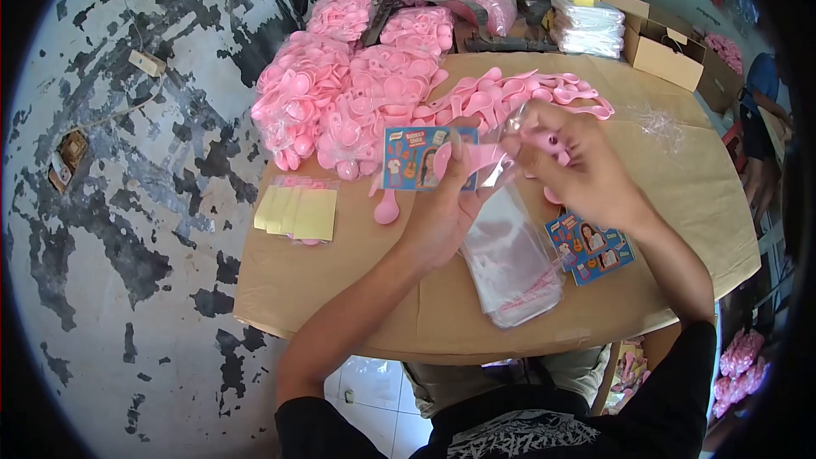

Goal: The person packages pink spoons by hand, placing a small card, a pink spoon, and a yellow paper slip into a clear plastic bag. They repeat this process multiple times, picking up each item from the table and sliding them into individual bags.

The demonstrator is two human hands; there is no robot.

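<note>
Just above the stack of clear bags (510, 272) on the desk (688, 204), the left hand (442, 217) grips a printed card (415, 158) and one clear bag (497, 153), while the right hand (591, 174) pinches a pink spoon (551, 142) at the bag's mouth. Beyond the stack lies a heap of spoons (357, 98).

Beyond grip: loose pink spoons (544, 89); bagged spoon heaps (340, 102) beyond-left. Left of grip: yellow slips (297, 211). Just below grip: clear bag stack (510, 268); printed cards (595, 248) below-right. Far beyond-right: white packs (586, 25), cardboard box (663, 51). Slips, stack and cards lie on cardboard tabletop (697, 204).
</note>
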